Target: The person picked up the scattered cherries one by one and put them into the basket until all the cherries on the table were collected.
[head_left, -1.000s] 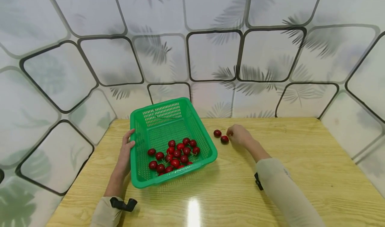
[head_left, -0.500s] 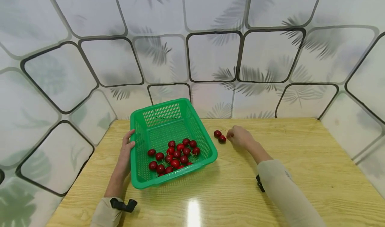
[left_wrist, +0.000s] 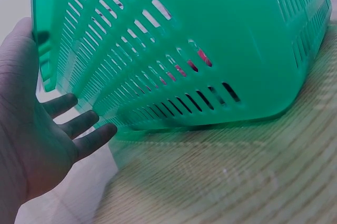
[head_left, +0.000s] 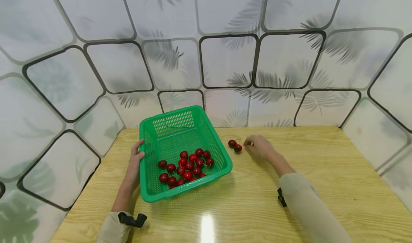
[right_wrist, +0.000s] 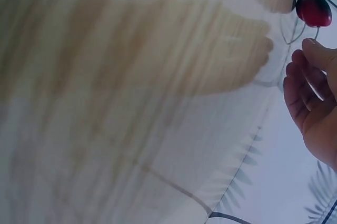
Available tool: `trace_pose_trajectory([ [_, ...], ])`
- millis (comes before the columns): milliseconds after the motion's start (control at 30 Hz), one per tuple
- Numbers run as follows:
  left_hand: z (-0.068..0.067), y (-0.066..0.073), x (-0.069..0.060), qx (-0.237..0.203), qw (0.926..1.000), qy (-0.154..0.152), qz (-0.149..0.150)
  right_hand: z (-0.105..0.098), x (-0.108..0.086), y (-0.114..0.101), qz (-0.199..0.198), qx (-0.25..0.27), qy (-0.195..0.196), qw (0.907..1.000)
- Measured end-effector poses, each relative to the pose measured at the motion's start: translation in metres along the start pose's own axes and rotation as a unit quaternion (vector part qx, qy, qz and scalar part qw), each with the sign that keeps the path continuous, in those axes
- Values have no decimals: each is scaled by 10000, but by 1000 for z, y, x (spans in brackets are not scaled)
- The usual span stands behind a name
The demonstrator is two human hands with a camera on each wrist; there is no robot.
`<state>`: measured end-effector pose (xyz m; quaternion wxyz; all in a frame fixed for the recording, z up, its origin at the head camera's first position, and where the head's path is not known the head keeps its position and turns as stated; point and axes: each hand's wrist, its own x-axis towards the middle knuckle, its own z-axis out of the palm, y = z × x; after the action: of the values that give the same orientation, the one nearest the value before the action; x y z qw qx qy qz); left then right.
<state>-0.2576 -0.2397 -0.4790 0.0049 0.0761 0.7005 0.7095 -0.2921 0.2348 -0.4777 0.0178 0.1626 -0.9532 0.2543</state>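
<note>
A green plastic basket (head_left: 190, 190) stands on the table with several dark red cherries (head_left: 187, 175) gathered in its front half. My left hand (head_left: 132, 168) holds its left rim; in the left wrist view three fingers (left_wrist: 87, 142) stretch along the outside of the slotted wall. Right of the basket lie two more cherries side by side, a left one (head_left: 232, 143) and a right one (head_left: 238, 148). Thumb and fingertips of my right hand (head_left: 259, 148) pinch the right cherry's stem (right_wrist: 317, 33), seen in the right wrist view. The cherry's body is outside the fingers.
The light wood table (head_left: 257, 207) reaches back to a patterned wall covering (head_left: 230, 60) with leaf prints. Black straps (head_left: 132, 219) sit on both sleeves. A bright reflection shows on the table near the front.
The right-hand cherry has shifted slightly left, close against the other, and has turned. My right hand has drawn a little to the right. Left hand and basket stay in place.
</note>
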Motion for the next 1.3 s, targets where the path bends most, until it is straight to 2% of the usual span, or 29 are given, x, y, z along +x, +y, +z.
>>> trace_pose_trajectory([
  [133, -1, 0, 0, -9, 10000, -10, -2, -4, 2, -2, 57, 393, 225, 9990],
  [267, -2, 0, 0, 5, 10000, -16, 17, -11, 4, -10, -119, 751, 711, 9946],
  [500, -3, 2, 1, 1, 10000, -25, 55, -28, 8, -44, -687, 1188, 1743, 9751],
  [600, -3, 2, 1, 0, 10000, -19, 83, -30, 10, -61, -947, 1343, 2039, 9651],
  [700, -4, 1, 1, 17, 9999, -15, 98, -29, 11, -80, -1269, 1372, 2147, 9586],
  [800, -4, 1, 1, 29, 9999, -12, 112, -25, 12, -101, -1619, 1148, 2025, 9589],
  [933, -4, 2, 1, 16, 9999, -6, 102, -17, 10, -132, -1997, 525, 1581, 9656],
  [1067, -4, 2, 1, 27, 10000, 27, 87, -4, 10, -157, -2296, -258, 802, 9696],
  [1167, -2, 2, 0, 38, 9999, 52, 97, 6, 12, -171, -2436, -831, 132, 9662],
  [1300, 0, 1, 0, 56, 9999, 26, 89, 13, 16, -182, -2301, -1421, -502, 9614],
])
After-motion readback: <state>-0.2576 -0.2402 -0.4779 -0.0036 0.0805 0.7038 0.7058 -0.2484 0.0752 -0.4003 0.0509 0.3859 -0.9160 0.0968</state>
